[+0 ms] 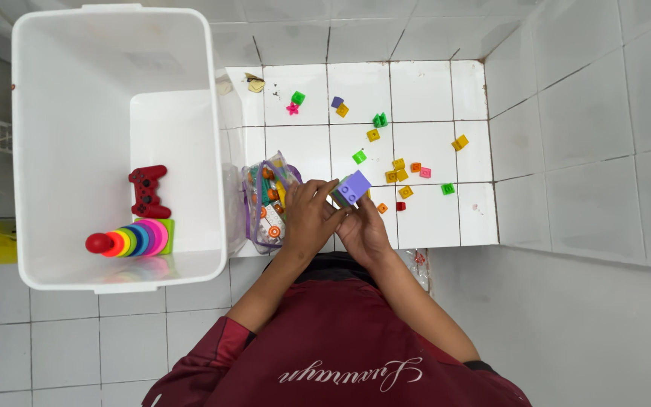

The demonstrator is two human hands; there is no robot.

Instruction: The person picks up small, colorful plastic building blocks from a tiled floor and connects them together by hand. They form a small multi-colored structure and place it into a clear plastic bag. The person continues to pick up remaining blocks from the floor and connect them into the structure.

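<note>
Purple plastic block (354,186), studded on top, sits pinched between both hands above the near edge of the white tiled floor (423,90). Left hand (309,218) curls its fingers around the block's left side, while the right hand (363,230) grips it from below and the right, fingers pressed against it; both are closed on the same piece. Just beside the left hand, at the near left edge of the tiles, a clear zip bag with purple trim (267,203) lies open with orange and white pieces inside. Small loose blocks (401,169) in yellow, green, orange, pink and purple are scattered across the middle and far part of the tiles, well apart from the hands. A large white tub (62,90) stands to the left, holding a red game controller (147,191) and a rainbow stacking-ring toy (133,240) near its near wall
</note>
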